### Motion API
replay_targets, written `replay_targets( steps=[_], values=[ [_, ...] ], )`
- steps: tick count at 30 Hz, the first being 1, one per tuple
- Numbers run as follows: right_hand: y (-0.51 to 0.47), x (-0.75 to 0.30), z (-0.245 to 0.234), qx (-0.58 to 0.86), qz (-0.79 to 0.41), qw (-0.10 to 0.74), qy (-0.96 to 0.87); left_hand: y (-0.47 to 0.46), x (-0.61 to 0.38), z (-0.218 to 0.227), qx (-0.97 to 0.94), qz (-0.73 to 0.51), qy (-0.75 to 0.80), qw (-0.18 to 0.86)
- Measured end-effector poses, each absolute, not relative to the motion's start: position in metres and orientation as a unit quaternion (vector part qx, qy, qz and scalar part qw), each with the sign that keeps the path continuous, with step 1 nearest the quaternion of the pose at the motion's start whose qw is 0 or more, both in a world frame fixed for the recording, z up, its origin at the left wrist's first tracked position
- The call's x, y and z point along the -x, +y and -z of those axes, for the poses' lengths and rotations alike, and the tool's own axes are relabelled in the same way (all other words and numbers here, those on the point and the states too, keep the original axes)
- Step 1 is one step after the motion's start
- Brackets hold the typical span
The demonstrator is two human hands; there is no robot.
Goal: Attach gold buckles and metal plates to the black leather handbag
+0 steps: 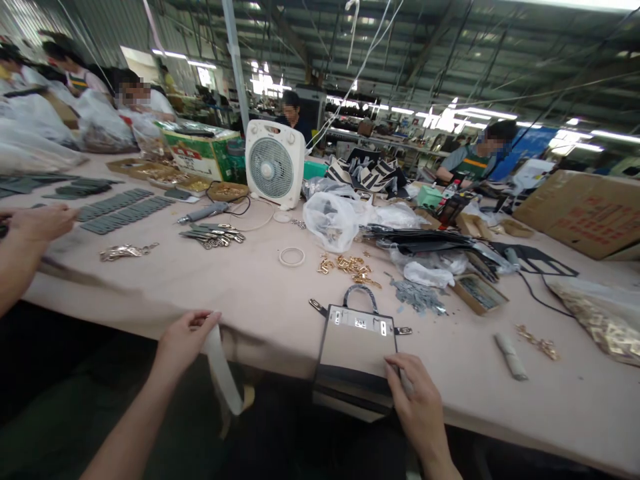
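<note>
My left hand (183,343) is closed in a pinch at the table's front edge. From its fingertips a pale strip (223,373) hangs down below the edge and curls at its lower end. A small beige and black handbag (357,353) lies on the table's edge, its dark handle (361,290) pointing away from me. Metal-tipped tabs stick out on both sides of the bag, and white pieces lie across its top. My right hand (415,400) grips the bag's right side, thumb and fingers together. Something small and greyish shows within that hand, too unclear to name.
A co-worker's hand (43,223) reaches in at the left. Beyond the bag lie gold metal fittings (353,267), a tape roll (291,257) and grey scraps (417,295). A white fan (273,165) stands behind. A cardboard box (585,213) is at the right.
</note>
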State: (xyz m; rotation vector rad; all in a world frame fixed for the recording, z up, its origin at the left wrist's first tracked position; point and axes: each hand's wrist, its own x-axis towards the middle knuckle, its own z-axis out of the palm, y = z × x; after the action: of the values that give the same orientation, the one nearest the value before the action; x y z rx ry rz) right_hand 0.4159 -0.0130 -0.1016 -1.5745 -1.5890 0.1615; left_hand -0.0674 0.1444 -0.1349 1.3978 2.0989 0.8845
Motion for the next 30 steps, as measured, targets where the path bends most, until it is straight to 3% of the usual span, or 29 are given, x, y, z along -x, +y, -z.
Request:
replay_targets(
  steps=[3,12,19,22,25,28,30],
  values=[
    [-0.009,-0.41,0.098,0.623,-0.052,0.43,-0.651,0.148,0.068,0.136,-0.481,-0.335,0.765,0.267],
    [-0.006,-0.391,0.087,0.598,-0.075,0.435,-0.669,0.146,0.077,0.129,-0.533,-0.326,0.749,0.222],
    [0.001,-0.375,0.09,0.584,-0.098,0.436,-0.677,0.122,0.059,0.116,-0.636,-0.43,0.635,0.08],
    [0.004,-0.367,0.088,0.578,-0.112,0.444,-0.676,0.103,0.048,0.099,-0.62,-0.488,0.59,0.168],
    [0.003,-0.348,0.08,0.565,-0.149,0.467,-0.664,0.076,0.026,0.072,-0.566,-0.533,0.49,0.395],
    [0.004,-0.318,0.069,0.547,-0.24,0.475,-0.646,0.056,-0.004,0.05,-0.472,-0.571,0.358,0.569],
    [0.007,-0.294,0.061,0.521,-0.336,0.46,-0.635,0.05,-0.022,0.044,-0.437,-0.57,0.297,0.629]
  ],
)
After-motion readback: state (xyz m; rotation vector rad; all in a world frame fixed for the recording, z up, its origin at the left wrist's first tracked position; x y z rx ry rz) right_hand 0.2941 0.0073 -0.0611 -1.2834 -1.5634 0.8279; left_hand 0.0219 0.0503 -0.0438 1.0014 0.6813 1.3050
